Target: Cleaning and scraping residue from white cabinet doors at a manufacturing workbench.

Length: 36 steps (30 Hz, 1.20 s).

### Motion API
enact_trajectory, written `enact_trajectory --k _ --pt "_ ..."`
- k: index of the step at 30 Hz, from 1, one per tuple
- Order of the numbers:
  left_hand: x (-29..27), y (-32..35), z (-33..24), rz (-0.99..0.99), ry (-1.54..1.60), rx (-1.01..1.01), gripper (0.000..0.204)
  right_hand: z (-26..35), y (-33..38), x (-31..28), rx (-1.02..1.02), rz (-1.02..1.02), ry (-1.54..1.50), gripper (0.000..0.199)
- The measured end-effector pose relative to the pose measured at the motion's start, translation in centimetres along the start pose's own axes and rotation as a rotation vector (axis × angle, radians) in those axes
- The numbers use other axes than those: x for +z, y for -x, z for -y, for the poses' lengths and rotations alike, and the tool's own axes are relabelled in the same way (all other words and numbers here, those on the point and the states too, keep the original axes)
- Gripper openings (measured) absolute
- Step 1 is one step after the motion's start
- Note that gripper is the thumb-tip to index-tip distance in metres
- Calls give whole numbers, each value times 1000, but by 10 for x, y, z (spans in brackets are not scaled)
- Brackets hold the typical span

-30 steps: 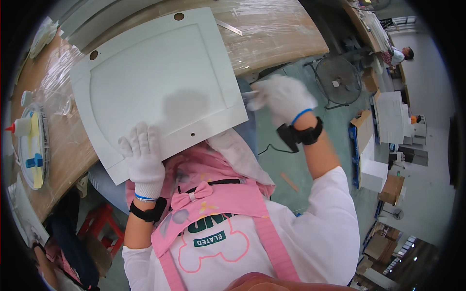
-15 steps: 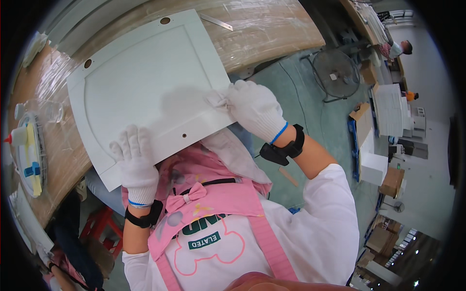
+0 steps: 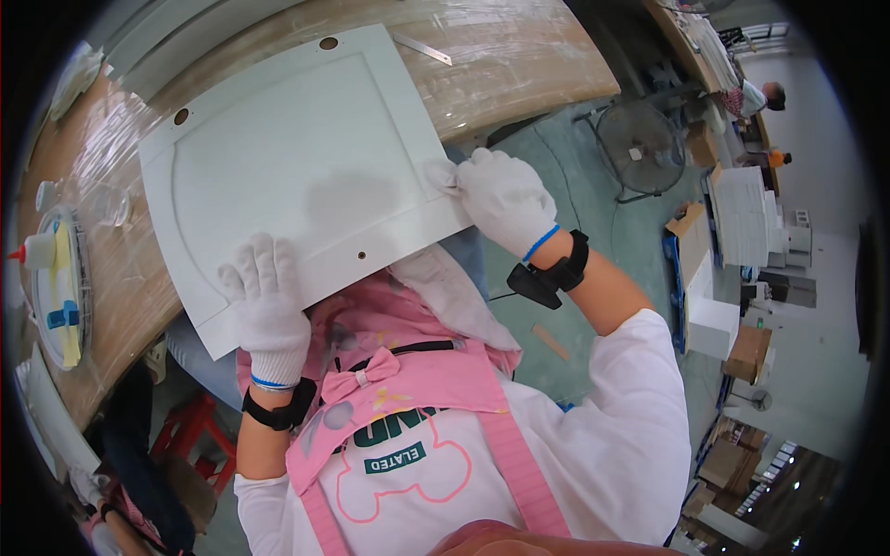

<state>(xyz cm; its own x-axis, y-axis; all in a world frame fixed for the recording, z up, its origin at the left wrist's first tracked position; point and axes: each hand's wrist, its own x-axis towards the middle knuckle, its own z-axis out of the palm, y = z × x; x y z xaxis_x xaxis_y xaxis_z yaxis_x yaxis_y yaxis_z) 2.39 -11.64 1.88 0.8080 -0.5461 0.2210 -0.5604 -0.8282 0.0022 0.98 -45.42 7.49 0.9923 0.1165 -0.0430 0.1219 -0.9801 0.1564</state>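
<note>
A white cabinet door panel (image 3: 287,157) with a raised border and an arched recess lies on the table in front of me. My left hand (image 3: 267,301), in a white knit glove, rests with fingers stretched out on the panel's near left part. At the right edge, my gloved right hand (image 3: 508,199) is closed around what looks like a small bunched white cloth (image 3: 441,174), which touches the panel. Two brown-rimmed round holes lie near the far edge, and a small hole (image 3: 362,255) near the close edge.
Plastic film covers the wooden table (image 3: 501,56). A metal ruler (image 3: 422,48) lies beyond the panel. At left are a clear bottle (image 3: 109,204) and a round tray (image 3: 85,306) holding a red-tipped bottle (image 3: 37,251). A floor fan (image 3: 640,148) stands at right; another person's hand shows lower left.
My right hand has moved rightward, drawing the cloth from the panel's face to its right edge. The left hand stays flat; the panel sits slightly further right in view.
</note>
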Motion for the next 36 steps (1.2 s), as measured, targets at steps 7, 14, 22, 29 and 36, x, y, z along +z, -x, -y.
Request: enact_trajectory --k 7,14,22,29,36 --pt "3 0 8 1 -21 -4 61 -7 2 -24 310 185 -133 19" --pt "17 -6 -2 -32 -45 -20 59 61 -7 -32 -198 -545 -603 11" --pt "5 0 3 -51 -47 -28 57 23 -17 1 157 21 -238 37" --pt "-2 39 46 -147 111 -61 62 -102 50 48 668 -182 -1213 29" --pt "3 151 119 -193 78 -769 54 -86 -8 7 503 -306 -1745 42"
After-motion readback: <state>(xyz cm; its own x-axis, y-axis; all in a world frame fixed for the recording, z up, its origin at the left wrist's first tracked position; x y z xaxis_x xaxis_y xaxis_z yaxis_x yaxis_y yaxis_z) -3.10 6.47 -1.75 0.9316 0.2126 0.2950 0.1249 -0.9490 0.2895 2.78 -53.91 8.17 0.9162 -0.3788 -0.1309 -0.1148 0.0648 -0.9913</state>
